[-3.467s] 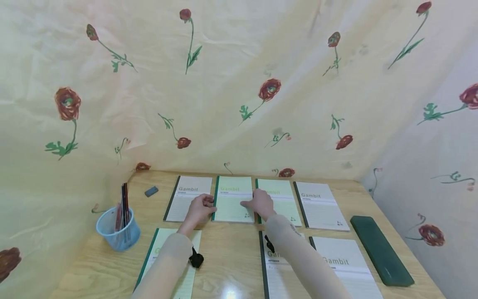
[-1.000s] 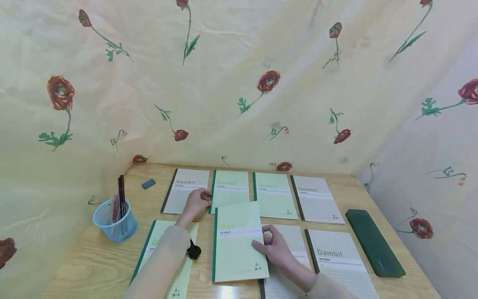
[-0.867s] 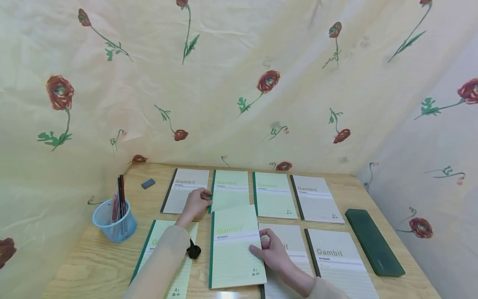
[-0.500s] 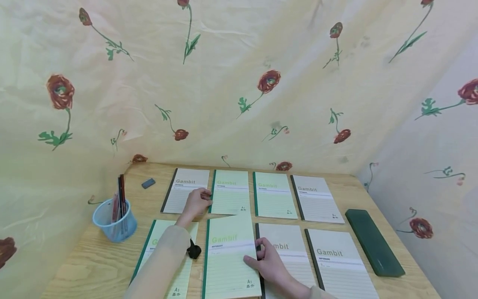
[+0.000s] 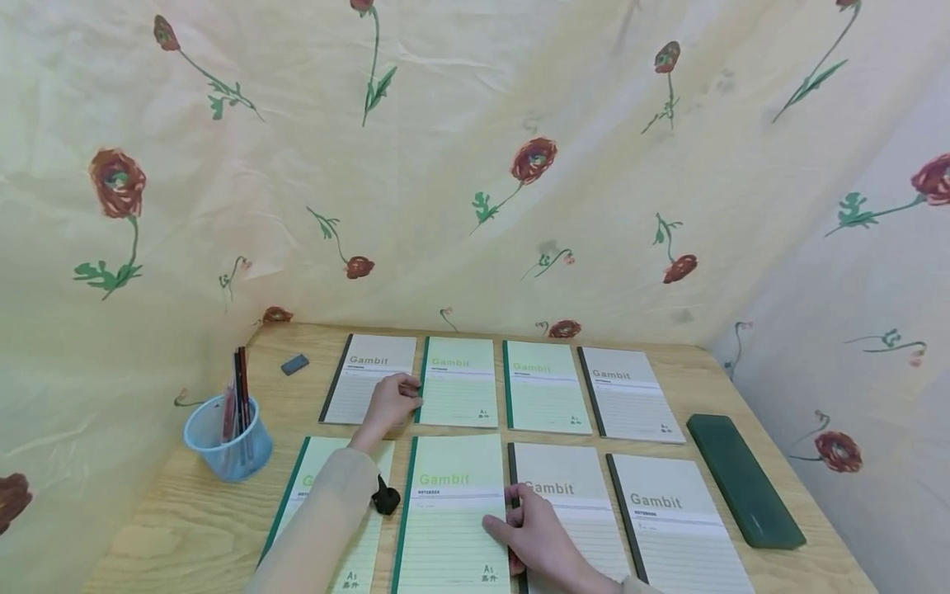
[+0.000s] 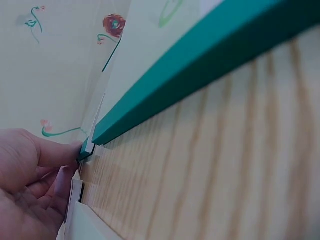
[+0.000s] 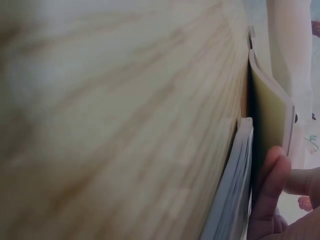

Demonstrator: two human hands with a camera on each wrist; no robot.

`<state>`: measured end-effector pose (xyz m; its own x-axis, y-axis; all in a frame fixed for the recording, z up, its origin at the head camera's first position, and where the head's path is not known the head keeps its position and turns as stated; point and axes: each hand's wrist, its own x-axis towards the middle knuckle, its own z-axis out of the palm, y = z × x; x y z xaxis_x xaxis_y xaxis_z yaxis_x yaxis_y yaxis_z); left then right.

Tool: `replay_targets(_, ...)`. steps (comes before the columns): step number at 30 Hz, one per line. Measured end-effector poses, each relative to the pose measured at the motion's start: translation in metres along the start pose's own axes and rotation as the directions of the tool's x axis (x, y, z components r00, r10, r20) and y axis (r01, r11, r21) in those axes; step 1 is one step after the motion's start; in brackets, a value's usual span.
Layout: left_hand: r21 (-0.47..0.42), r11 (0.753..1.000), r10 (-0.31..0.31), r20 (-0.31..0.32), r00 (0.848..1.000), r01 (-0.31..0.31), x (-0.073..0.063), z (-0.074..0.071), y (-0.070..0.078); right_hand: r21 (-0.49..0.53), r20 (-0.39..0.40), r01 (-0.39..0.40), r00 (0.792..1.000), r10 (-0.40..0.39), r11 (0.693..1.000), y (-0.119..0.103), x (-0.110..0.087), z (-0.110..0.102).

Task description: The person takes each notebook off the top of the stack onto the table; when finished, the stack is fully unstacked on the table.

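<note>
My right hand (image 5: pixel 540 540) pinches the right edge of a pale green notebook (image 5: pixel 453 503) in the front row, thumb on the cover and fingers at its underside. In the right wrist view that notebook (image 7: pixel 272 107) has its held edge raised off the table, and the fingers are beside another notebook's page edges (image 7: pixel 235 175). My left hand (image 5: pixel 393 402) lies over a grey-white notebook (image 5: pixel 373 371) in the back row, loosely curled. Its fingertips touch the green spine of the neighbouring pale green notebook (image 5: pixel 462 384); in the left wrist view the thumb (image 6: pixel 62 152) meets that spine.
Another green notebook (image 5: pixel 512 369) and a white notebook (image 5: pixel 631 392) continue the back row. In front lie a green notebook (image 5: pixel 359 528), partly under the left forearm, and white ones (image 5: pixel 586 520) (image 5: pixel 679 511). A blue pen cup (image 5: pixel 233 450), an eraser (image 5: pixel 294 364) and a dark green case (image 5: pixel 745 480) flank them.
My right hand has lifted a green notebook from the back row, where another lies, and brought it down to the gap in the front row. The left hand has stayed at the spine.
</note>
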<state>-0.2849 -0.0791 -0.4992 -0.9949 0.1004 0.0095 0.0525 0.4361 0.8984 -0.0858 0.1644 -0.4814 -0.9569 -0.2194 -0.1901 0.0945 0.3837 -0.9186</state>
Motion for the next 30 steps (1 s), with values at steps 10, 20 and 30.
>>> replay_targets(10,0.003,1.0,0.002,0.0,1.0,-0.002,0.0008,0.0,-0.0006,-0.138,0.03,0.028,0.999,-0.024,0.99,0.0006,-0.0021,-0.0039)
replay_targets(20,-0.011,1.0,0.001,0.005,1.0,-0.001,0.001,0.0006,0.0002,-0.219,0.018,0.043,0.999,-0.04,0.975,0.0015,-0.0028,-0.0056)
replay_targets(30,-0.007,1.0,-0.009,-0.002,1.0,0.009,0.0015,0.0004,-0.0018,-0.199,0.029,0.036,0.999,-0.031,0.979,0.0032,-0.0016,-0.005)
